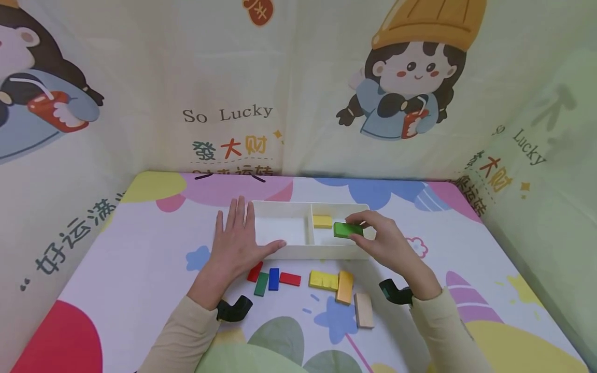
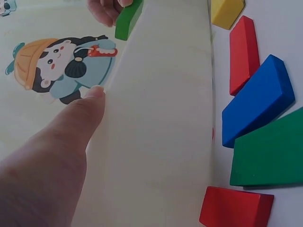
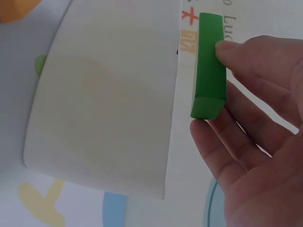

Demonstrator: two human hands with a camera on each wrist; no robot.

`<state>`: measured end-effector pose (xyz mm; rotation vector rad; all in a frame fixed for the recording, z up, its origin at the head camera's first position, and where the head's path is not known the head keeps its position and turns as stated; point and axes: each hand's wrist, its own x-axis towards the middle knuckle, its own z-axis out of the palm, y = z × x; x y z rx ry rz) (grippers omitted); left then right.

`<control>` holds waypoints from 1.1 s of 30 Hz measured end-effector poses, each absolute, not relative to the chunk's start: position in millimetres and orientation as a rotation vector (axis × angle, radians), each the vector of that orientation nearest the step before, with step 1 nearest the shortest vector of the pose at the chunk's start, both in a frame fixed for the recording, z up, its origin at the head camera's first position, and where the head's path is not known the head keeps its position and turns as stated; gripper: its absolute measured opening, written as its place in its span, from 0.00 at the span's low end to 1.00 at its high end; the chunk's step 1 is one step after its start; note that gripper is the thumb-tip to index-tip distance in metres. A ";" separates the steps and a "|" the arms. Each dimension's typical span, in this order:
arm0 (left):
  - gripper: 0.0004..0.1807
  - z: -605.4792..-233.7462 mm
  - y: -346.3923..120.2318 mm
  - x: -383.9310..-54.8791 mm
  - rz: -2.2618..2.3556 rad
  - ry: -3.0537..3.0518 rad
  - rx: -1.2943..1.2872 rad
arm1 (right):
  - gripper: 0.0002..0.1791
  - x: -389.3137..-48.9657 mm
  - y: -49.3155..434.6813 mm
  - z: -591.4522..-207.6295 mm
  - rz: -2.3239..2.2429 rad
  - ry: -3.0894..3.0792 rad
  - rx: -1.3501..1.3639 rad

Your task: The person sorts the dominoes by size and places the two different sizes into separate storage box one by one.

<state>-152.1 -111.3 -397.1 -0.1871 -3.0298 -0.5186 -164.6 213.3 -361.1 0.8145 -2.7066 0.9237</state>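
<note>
My right hand (image 1: 387, 241) pinches a green block (image 1: 347, 230) between thumb and fingers, above the right compartment of a white divided tray (image 1: 298, 253). In the right wrist view the green block (image 3: 210, 66) is held by its long sides. A yellow block (image 1: 322, 221) lies in that compartment, beside the divider. My left hand (image 1: 235, 246) spreads its fingers over the tray's left end, the thumb reaching along the front wall. The left wrist view shows the thumb (image 2: 71, 127) straight; whether it presses the wall cannot be told.
In front of the tray lie red (image 1: 290, 279), blue (image 1: 273, 279) and dark green (image 1: 261, 284) blocks, with another red one (image 1: 255, 271). Further right are a yellow ridged block (image 1: 324, 280), an orange block (image 1: 344, 287) and a bare wood block (image 1: 364, 310). Patterned cloth walls surround the table.
</note>
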 end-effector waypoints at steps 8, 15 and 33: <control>0.67 -398.1 -111.6 -151.7 -0.534 -3.017 -0.205 | 0.19 -178.2 203.0 -365.2 0.990 -2.737 0.841; 0.67 -397.9 -110.0 -152.2 -0.514 -3.031 -0.204 | 0.17 -190.0 197.4 -375.1 0.995 -2.739 0.881; 0.67 -399.7 -108.8 -152.5 -0.509 -3.031 -0.193 | 0.17 -206.2 184.5 -382.7 0.935 -2.851 0.905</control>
